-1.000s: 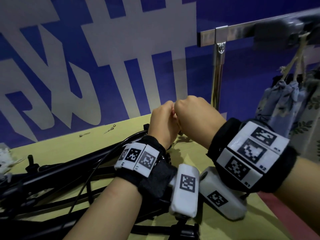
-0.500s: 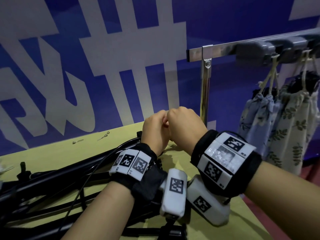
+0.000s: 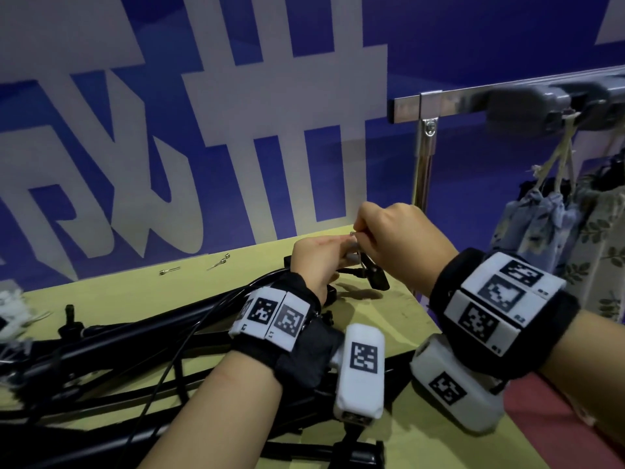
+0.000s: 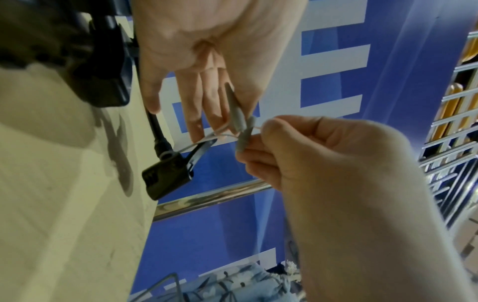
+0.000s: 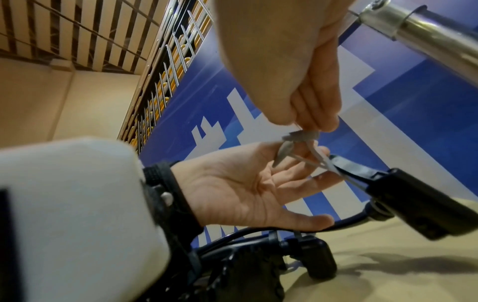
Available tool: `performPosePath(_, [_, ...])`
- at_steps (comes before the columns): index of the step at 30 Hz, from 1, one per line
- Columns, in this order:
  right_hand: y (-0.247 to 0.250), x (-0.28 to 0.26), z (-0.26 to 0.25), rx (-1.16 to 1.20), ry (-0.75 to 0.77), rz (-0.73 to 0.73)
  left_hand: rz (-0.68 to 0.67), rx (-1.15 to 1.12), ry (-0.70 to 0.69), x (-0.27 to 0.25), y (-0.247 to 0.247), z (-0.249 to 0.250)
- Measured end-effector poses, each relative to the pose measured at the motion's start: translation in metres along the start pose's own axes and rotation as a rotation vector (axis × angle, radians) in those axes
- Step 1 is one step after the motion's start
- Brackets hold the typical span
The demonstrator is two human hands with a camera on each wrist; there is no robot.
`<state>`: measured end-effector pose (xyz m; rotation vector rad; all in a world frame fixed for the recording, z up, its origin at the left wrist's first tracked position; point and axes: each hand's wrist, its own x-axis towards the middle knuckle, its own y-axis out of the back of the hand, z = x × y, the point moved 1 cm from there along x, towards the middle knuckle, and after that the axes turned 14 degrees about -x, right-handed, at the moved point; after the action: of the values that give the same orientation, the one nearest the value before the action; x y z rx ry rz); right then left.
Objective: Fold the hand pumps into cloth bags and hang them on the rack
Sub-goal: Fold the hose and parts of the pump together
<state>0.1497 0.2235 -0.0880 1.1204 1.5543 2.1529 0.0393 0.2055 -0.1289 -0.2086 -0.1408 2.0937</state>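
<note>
Several black hand pumps [image 3: 135,350] lie across the yellow-green table [image 3: 389,319]. One pump's hose [image 4: 157,130] ends in a black valve head [image 3: 375,279] that hangs just above the table. Small grey nozzle adapters [image 4: 244,132] dangle from it on a thin strap. My right hand [image 3: 358,236] pinches these adapters between thumb and fingertips. Just below it, my left hand [image 3: 341,252] is open, palm up, its straight fingers [image 5: 305,163] touching the adapters and strap. Further right, flowered cloth bags [image 3: 541,225] hang by drawstrings from the chrome rack [image 3: 473,99].
Two small metal needle fittings [image 3: 169,270] lie near the table's back edge by the blue and white banner [image 3: 236,130]. The rack's upright post [image 3: 422,170] stands right behind my hands. White cloth [image 3: 10,319] sits at the far left. Red floor [image 3: 558,428] shows beyond the table's right edge.
My hands were clenched together over the hose end. They have since parted: the left has opened flat and the right has lifted slightly, pinching the grey adapters. The valve head now hangs in view.
</note>
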Motion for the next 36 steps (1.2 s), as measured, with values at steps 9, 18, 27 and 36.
performPosePath(9, [-0.004, -0.002, 0.002, 0.069, -0.01, 0.045, -0.065, -0.169, 0.106, 0.003, -0.001, -0.004])
performPosePath(18, [-0.015, 0.001, -0.004, 0.307, -0.072, 0.182, 0.131, -0.187, -0.23, 0.0, 0.003, 0.002])
performPosePath(27, [-0.026, -0.001, -0.006, 0.528, -0.258, 0.156, 0.129, 0.112, -0.484, 0.002, 0.001, 0.003])
performPosePath(36, [-0.03, 0.006, 0.005, 0.731, -0.313, 0.031, 0.099, 0.205, -0.488, 0.003, -0.001, 0.002])
